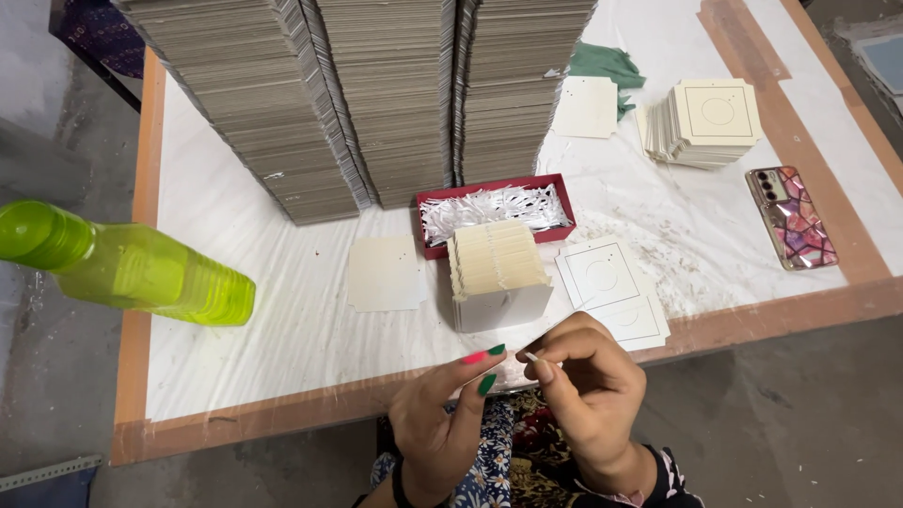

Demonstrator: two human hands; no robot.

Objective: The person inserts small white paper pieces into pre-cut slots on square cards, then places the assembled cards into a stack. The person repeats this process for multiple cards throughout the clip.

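Nearest the camera, the left hand [440,414] is turned palm up with its fingers loosely curled and its painted fingertips meeting those of the right hand [588,386]. The right hand pinches a thin white strip [531,357] between thumb and forefinger, just at the near edge of the table [282,348]; the left fingertips reach that same strip, though whether they grip it I cannot tell. Both hands hover over a patterned lap.

Just beyond the hands stands a small white box [499,303] packed with upright cream cards [497,256]. To its right lie a few flat cards with a printed square and circle [611,282], and to its left a plain cream card [384,274] lies flat. Touching the back of the box is a red tray [496,207] filled with white shredded strips. A green plastic bottle [132,268] lies on its side over the left table edge.

Farther back, 3 tall stacks of grey cardboard sheets [376,94] rise side by side. To the far right sit a lower stack of printed cards [707,122], a single card [585,106], a green cloth [607,66] and a phone in a colourful case [792,216].
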